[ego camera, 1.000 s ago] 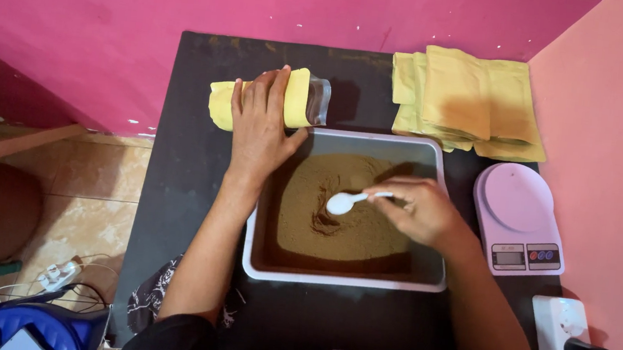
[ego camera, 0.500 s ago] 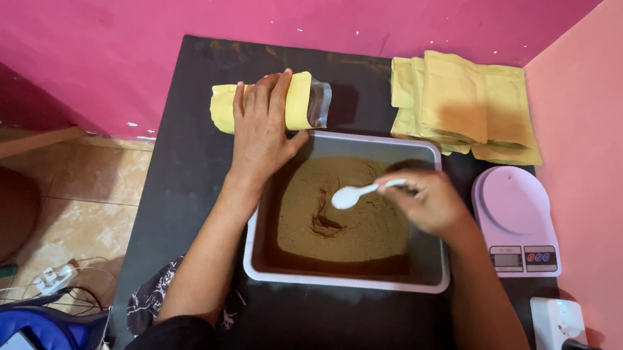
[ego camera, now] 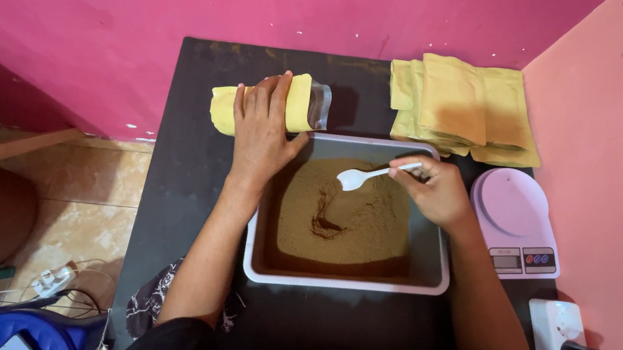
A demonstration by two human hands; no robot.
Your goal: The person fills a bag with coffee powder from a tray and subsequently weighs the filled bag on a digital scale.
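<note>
On the black table (ego camera: 194,186) set against a pink wall, a grey tray (ego camera: 424,276) holds a bed of brown powder (ego camera: 368,220) with 1 scooped hollow near its middle. The right hand (ego camera: 437,192) pinches the handle of a white plastic spoon (ego camera: 361,177) between thumb and fingers, the bowl hanging just above the powder and, as far as can be seen, empty. The left hand (ego camera: 260,133) lies over a yellow pouch (ego camera: 299,104) resting on its side just beyond the tray's far rim, fingers curled down on it, thumb at the tray's edge; the pouch's open, clear-looking mouth faces right. The step in hand looks like the gap between scoops: pouch steadied, spoon unloaded. A next scoop would call for dipping the bowl into the loose powder beside the hollow, lifting it level, and carrying it over the tray rim to the mouth of the pouch, which the left hand would likely need to tip up or hold open, since it lies flat. The rim and the narrow mouth are the likely places for a spill. At the far right a stack of yellow pouches (ego camera: 461,106) lies flat; near it a pink kitchen scale (ego camera: 515,219) sits just beside the tray, and a white plug adapter (ego camera: 561,336) with a black cord stands at the table's near right corner.
</note>
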